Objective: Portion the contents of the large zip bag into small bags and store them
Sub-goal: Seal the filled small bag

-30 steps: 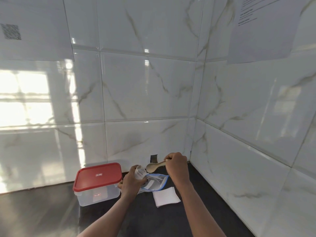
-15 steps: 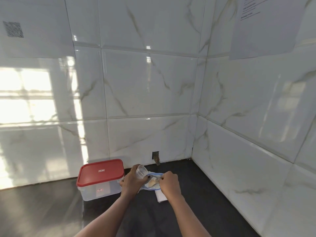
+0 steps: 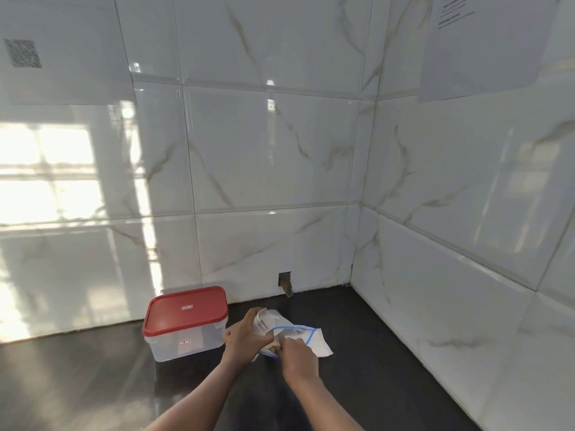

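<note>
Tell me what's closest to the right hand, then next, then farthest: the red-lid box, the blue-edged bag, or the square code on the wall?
1. Blue-edged bag: touching the right hand, just ahead.
2. Red-lid box: on the counter, off to the left.
3. Square code: high on the wall, far left.
</note>
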Motion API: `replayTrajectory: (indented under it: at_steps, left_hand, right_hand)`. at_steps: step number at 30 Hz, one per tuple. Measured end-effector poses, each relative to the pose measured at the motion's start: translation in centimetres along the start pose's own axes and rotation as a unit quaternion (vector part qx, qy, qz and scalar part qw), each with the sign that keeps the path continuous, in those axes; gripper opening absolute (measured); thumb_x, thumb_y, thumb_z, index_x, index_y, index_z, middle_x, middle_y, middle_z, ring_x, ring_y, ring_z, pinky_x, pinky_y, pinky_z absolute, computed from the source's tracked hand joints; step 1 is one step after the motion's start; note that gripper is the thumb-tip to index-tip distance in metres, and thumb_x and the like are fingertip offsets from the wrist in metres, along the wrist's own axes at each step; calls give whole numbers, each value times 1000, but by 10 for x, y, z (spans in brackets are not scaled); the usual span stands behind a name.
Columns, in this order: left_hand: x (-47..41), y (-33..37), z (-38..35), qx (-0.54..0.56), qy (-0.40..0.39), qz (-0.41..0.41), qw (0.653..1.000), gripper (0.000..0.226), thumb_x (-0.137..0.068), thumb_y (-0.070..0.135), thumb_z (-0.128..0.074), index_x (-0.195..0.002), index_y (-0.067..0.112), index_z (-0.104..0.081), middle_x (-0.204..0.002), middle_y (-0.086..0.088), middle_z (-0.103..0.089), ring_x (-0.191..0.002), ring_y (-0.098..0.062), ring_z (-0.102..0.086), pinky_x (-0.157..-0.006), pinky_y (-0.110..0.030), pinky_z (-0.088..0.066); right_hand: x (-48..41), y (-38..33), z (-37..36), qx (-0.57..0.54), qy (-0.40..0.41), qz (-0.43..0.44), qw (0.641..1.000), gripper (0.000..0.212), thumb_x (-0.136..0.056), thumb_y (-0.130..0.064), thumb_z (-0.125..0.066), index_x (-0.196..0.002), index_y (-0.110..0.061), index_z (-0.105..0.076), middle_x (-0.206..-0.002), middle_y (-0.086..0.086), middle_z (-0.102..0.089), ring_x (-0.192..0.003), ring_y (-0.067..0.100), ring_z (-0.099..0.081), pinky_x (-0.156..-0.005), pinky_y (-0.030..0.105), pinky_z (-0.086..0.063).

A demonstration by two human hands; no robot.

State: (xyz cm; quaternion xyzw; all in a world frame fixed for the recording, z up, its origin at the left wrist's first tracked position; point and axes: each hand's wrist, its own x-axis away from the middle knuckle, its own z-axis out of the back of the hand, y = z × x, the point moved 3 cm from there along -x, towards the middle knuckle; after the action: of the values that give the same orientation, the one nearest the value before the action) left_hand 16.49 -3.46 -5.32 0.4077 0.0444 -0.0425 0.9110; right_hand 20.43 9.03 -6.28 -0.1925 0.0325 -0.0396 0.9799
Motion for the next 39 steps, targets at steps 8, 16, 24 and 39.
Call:
replayTrajectory:
  at_steps: [8, 16, 24, 39]
  left_hand:
    - [9, -7, -7, 28, -41, -23, 999, 59, -55, 56, -69, -109, 43, -47, -108, 14, -60, -106, -14, -55, -98, -41, -42]
    - [11, 8, -7, 115, -35, -20, 993, 46, -76, 35, -72, -115, 30, -49, -107, 6, -61, -100, -11, -58, -89, -28, -46]
    - [8, 57, -5, 379, -86, 17, 921, 41, -92, 41, -51, -123, 15, -43, -108, -5, -59, -100, -15, -60, -81, -25, -49]
    - [-8, 64, -7, 441, 20, 0, 897, 11, -96, 10, -46, -97, 11, -57, -89, -11, -55, -76, -16, -50, -69, -25, -45]
  right_hand:
    - [15, 16, 20, -18, 189, 18, 982, 25, -80, -29, -60, -59, -20, -68, -56, -5, -66, -50, 4, -63, -39, 11, -27]
    - [5, 18, 34, -87, 226, 58, 969, 13, -77, -19, -72, -65, -20, -69, -59, -7, -63, -49, 4, -58, -41, 0, -16]
    - [0, 1, 57, -343, 176, 97, 918, 19, -95, -17, -54, -108, -11, -67, -96, -6, -63, -90, 7, -61, -77, 6, -44]
    - [-13, 9, 88, -421, 216, -41, 880, 12, -92, -12, -58, -94, -8, -69, -83, -1, -64, -77, 10, -58, -57, 7, -43]
